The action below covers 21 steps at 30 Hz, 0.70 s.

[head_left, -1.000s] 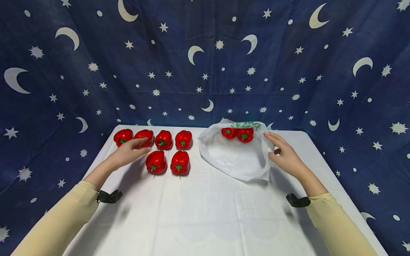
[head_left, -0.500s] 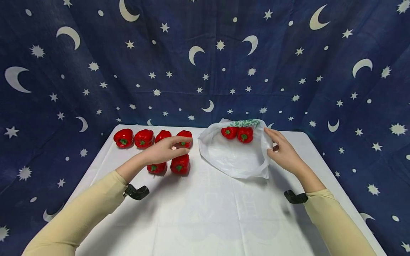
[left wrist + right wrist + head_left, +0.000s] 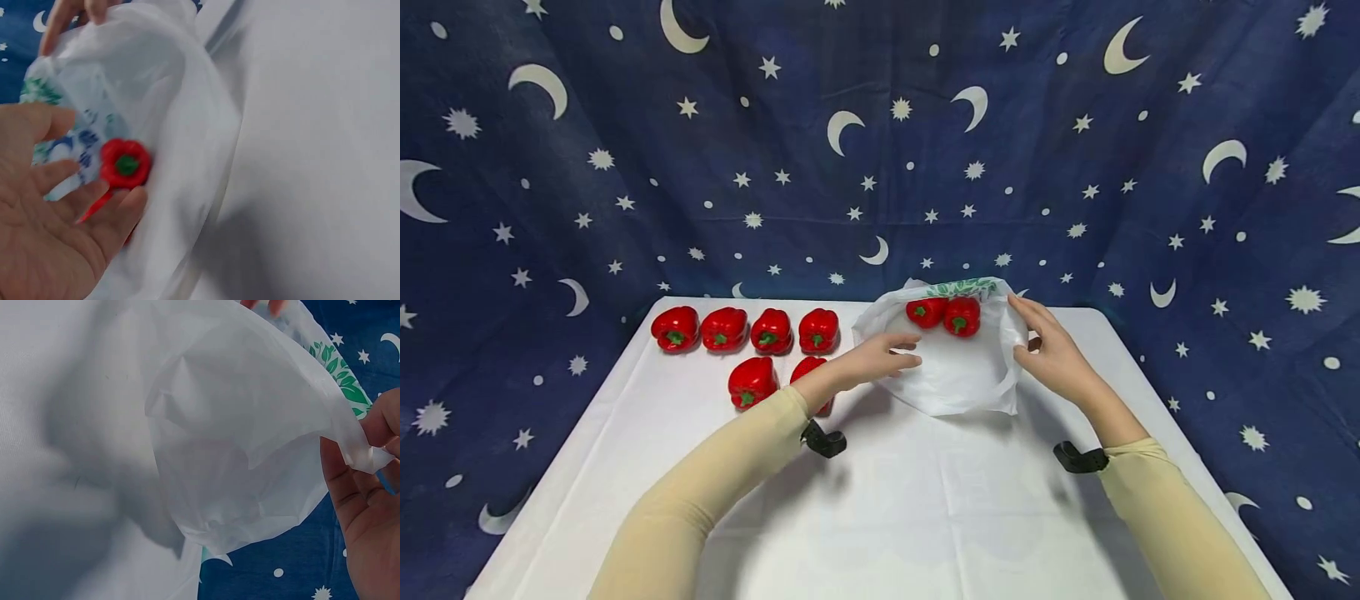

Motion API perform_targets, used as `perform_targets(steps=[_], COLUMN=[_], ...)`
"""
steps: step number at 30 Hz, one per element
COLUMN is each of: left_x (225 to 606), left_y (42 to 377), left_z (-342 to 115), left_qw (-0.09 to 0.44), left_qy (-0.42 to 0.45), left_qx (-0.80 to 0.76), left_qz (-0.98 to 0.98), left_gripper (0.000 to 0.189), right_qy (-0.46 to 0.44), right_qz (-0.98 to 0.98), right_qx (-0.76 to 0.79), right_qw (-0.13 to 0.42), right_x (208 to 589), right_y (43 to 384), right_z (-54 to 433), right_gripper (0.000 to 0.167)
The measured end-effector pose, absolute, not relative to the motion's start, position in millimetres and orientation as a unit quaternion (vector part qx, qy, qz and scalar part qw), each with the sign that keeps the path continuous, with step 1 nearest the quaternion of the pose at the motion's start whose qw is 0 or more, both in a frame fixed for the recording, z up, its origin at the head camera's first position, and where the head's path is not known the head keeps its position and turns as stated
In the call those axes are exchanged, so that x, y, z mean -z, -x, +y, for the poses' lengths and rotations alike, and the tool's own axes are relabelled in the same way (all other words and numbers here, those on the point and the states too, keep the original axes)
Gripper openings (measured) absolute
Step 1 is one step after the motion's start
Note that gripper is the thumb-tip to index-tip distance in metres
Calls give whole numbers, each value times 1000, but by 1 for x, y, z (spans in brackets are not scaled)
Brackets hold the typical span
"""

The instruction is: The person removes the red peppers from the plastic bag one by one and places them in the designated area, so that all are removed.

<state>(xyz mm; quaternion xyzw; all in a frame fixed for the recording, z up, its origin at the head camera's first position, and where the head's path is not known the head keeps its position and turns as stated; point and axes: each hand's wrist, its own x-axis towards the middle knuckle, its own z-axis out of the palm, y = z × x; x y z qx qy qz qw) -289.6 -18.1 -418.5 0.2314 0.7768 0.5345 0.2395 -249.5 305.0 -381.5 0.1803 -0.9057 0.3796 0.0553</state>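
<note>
My left hand (image 3: 876, 360) hovers over the left rim of a white plastic bag (image 3: 947, 383), fingers spread loosely with nothing between them. In the left wrist view, this hand (image 3: 56, 212) overlaps the bag's mouth, in front of a red bell pepper (image 3: 127, 164) with a green stem. Two red bell peppers lie inside at the back, the right one (image 3: 962, 317) in plain sight. At the bag's right rim, my right hand (image 3: 1051, 350) pinches the plastic and holds the mouth wide. The right wrist view shows its thumb and fingers (image 3: 342, 478) gripping the edge.
Several red bell peppers lie left of the bag in two rows, such as a back-row pepper (image 3: 818, 331) and a front-row pepper (image 3: 752, 383). My left forearm partly covers another front pepper (image 3: 808, 367). A starry blue curtain (image 3: 737, 125) stands behind the white table (image 3: 880, 517).
My left hand has moved right, from above the peppers to the bag's mouth, carrying nothing. My right hand keeps its grip on the rim. The head view has shifted slightly.
</note>
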Motion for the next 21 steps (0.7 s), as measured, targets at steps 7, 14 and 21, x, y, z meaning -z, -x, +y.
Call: perform_targets(steps=[7, 14, 21], left_x=[437, 444, 449], left_y=[305, 321, 337], left_z=[25, 42, 47], left_qw=[213, 177, 114], left_qy=[-171, -101, -3], left_qx=[-597, -627, -649], left_qz=[755, 752, 753], left_gripper=[61, 68, 74], right_qy=[-180, -181, -171], right_qz=[-902, -905, -908], right_qx=[-389, -382, -380], right_qw=[51, 58, 49], right_x=[382, 380, 380], right_y=[249, 250, 252], right_z=[303, 305, 304], right_gripper=[78, 78, 79])
